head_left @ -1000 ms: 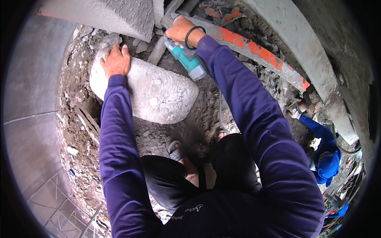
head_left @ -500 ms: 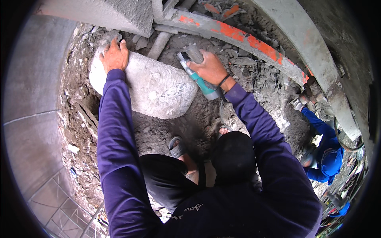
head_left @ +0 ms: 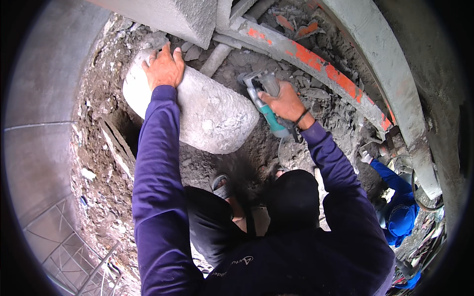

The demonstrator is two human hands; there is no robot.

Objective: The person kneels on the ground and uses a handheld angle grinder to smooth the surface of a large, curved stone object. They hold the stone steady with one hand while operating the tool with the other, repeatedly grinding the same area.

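Note:
A thick, rough, whitish concrete cylinder (head_left: 215, 111) lies on its side on the dirt in front of me. My left hand (head_left: 166, 68) rests on top toward its far left end, fingers spread over the surface. My right hand (head_left: 286, 102) is wrapped around a teal and grey power cutter (head_left: 270, 118), held just off the cylinder's right end. The cutter's metal guard and base plate point away from me; its blade is not distinct. A cord (head_left: 280, 150) trails down from the rear of the tool.
Behind the cylinder are a grey concrete block (head_left: 190, 22) and a curved beam with orange paint (head_left: 316, 58). Rubble covers the ground (head_left: 106, 143). A grey wall (head_left: 42, 98) stands at left, with metal bars below. At right, a person in blue (head_left: 397, 202) crouches beside a curved concrete piece (head_left: 395, 64).
The view has shifted, so the cylinder and surroundings sit further right. The cutter, blurred before, now shows more sharply, still beside the cylinder's right end. My left hand stays on the cylinder.

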